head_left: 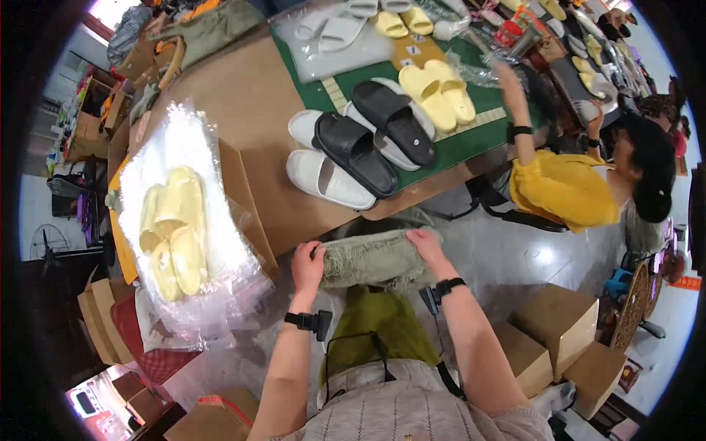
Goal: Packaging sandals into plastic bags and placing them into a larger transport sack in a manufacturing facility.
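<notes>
A frayed grey-green cloth [375,259] is stretched between my two hands, in front of my body and just off the table's near edge. My left hand [307,266] grips its left end, fingers closed. At the other end, my right hand [429,250] pinches the upper corner. Beyond the cloth, black slides [357,151] rest on white slides [331,178] on the table. To my left, pale yellow slippers [180,220] lie on a stack of clear plastic bags [173,140].
A person in a yellow top [566,187] sits at the right side of the table. More yellow slippers [439,95] stand on the green mat [471,143]. Bagged white slides [342,33] lie farther back. Cardboard boxes [555,320] sit on the floor at right.
</notes>
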The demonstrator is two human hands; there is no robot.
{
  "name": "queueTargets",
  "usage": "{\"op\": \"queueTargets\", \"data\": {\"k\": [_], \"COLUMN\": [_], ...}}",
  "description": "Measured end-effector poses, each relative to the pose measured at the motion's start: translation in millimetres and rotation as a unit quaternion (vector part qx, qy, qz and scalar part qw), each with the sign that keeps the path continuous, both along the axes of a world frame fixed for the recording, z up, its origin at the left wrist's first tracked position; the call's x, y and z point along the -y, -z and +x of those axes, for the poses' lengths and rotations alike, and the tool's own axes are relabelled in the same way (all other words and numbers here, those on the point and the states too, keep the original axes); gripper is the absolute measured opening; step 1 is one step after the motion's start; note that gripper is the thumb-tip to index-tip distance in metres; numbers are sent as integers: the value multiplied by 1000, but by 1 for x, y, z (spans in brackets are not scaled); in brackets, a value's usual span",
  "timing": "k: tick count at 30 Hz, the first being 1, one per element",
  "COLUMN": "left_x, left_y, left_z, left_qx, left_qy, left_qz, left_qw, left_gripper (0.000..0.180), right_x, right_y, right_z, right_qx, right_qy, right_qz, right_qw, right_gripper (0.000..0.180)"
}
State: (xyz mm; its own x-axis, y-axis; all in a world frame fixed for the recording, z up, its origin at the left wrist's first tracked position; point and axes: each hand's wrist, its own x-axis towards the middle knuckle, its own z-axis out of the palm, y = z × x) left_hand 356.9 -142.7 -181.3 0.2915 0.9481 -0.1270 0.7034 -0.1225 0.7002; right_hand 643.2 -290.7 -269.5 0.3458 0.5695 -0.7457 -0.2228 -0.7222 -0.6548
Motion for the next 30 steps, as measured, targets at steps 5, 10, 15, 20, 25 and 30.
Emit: {"op": "queueTargets", "data": {"k": [5,10,15,20,25,30], "left_x": [-37,-67,-83,-86,-83,-101], "left_y": [32,59,71,47,53,78], "left_z": [7,46,22,65,70,88], "left_qx": [-3,0,6,181,261,279], "left_qy": [-12,-23,-84,-134,-251,-321], "left_qz": [-23,-67,-129,-238,-258,-192], "left_qw": [1000,997,988,945,896,884], "left_gripper": [21,22,25,17,21,24], "right_x": [-47,-40,-99,-72,-70,-64], "right_y": [78,168,124,110,120,133], "right_z": [-10,37,4,19,22,26], "right_qx": [-117,-251,-303,-342,-342,-381], "right_qy": [239,308,447,415,457,390], "right_qz": [23,40,58,205,158,249], "right_qw": [964,917,840,818,806,800], "right_gripper": [25,55,41,45,44,38]}}
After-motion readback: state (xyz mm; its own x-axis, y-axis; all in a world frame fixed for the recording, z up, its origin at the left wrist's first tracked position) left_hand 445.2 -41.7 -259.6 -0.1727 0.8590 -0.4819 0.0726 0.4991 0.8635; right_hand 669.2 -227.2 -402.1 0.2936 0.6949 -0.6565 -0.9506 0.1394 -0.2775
